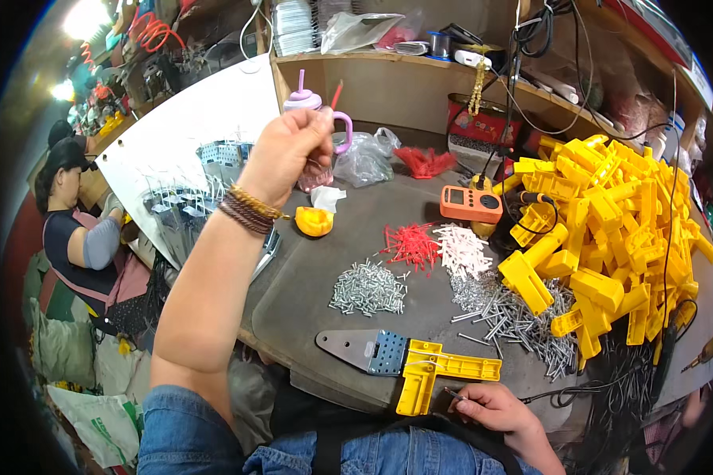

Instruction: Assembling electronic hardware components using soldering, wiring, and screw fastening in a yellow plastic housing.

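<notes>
My left hand [301, 150] is raised over the back of the table, its fingers closed in a pinch. A thin red stick [337, 94] rises from the fingertips; its lower end is hidden. Behind that hand stands a cup with a purple lid [303, 99]. By the front edge, my right hand [491, 407] pinches a small dark thin piece [454, 393] that I cannot name. Just left of it lies an open yellow T-shaped plastic casing [420, 378]. A tapered grey metal plate [348, 347] with a perforated blue-grey part joins the casing; a thin pale wire crosses it.
Piles of short metal pins [368, 289], red pieces [412, 245], pale pink pieces [463, 252] and long nails [523, 321] cover the middle. Yellow casings [602, 214] heap up at right beside an orange meter [470, 203]. A yellow cup-shaped piece [314, 222] lies left. Another person [79, 237] sits at far left.
</notes>
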### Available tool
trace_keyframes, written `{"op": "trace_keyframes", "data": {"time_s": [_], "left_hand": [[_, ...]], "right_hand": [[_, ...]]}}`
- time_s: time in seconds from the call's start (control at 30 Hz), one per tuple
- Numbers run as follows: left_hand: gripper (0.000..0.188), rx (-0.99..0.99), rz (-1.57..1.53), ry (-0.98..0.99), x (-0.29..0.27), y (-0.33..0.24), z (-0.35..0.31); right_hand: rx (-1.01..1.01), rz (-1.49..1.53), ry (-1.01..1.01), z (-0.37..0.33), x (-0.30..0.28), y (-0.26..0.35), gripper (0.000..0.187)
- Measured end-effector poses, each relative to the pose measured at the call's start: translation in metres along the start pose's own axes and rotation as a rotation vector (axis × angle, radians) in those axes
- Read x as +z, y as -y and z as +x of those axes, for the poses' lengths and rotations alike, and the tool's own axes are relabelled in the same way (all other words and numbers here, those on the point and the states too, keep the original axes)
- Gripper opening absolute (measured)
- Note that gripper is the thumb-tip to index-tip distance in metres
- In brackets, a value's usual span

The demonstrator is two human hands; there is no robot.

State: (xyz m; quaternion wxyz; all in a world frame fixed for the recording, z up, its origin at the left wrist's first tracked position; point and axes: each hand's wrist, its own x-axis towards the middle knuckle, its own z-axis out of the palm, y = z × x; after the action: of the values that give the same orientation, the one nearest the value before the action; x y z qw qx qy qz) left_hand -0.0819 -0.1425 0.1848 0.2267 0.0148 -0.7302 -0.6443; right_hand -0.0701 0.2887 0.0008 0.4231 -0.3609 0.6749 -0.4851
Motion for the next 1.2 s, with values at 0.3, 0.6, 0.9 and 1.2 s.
{"op": "trace_keyframes", "data": {"time_s": [0.3, 0.6, 0.9, 1.2], "left_hand": [[0.008, 0.118, 0.413, 0.408, 0.123, 0.079, -0.143], [0.014, 0.499, 0.527, 0.517, 0.161, 0.083, -0.187], [0.005, 0.174, 0.459, 0.57, 0.164, 0.072, -0.193], [0.011, 0.215, 0.438, 0.464, 0.152, 0.079, -0.191]], "right_hand": [[-0.006, 0.097, -0.161, -0.007, 0.014, 0.003, 0.02], [-0.474, -0.237, -0.487, 0.012, 0.021, 0.013, 0.02], [-0.503, -0.16, -0.551, 0.008, 0.021, 0.009, 0.018], [-0.483, -0.199, -0.49, 0.007, 0.025, 0.011, 0.022]]}}
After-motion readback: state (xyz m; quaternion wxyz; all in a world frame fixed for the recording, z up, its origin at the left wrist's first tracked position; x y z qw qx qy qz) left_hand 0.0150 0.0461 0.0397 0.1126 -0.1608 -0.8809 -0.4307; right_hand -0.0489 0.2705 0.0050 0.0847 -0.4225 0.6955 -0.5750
